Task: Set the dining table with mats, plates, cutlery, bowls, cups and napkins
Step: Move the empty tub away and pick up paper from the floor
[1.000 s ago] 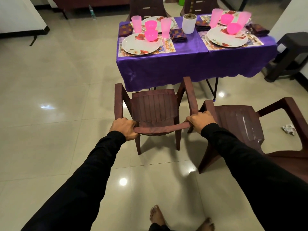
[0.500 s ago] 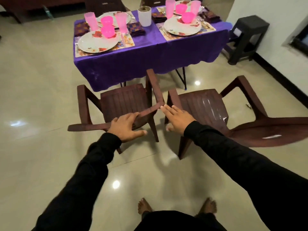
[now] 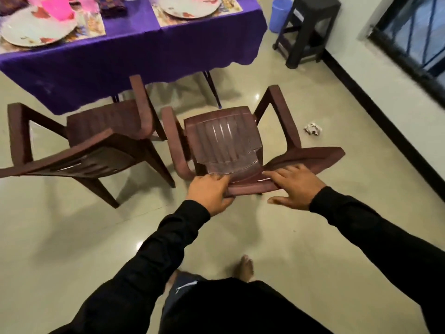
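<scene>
Left hand [image 3: 211, 192] grips the right chair [image 3: 226, 143] backrest top, thumb beneath; right hand [image 3: 295, 186] rests on it, fingers spread, beside the left chair [image 3: 96, 141].

A home dining room. A purple-clothed counter [image 3: 134, 42] laid with plates [image 3: 36, 32] stands on glossy floor tiles [image 3: 301, 237], with brown plastic armchairs [image 3: 224, 141] drawn up and a barred window [image 3: 414, 37].

No readable text, label, brand, number or sign anywhere. Pale sticker on black stool [image 3: 307, 25], right of table [image 3: 134, 44]: print too small, blurred. Placemat [image 3: 168, 16] patterns on table: pictures only, no legible words.
</scene>
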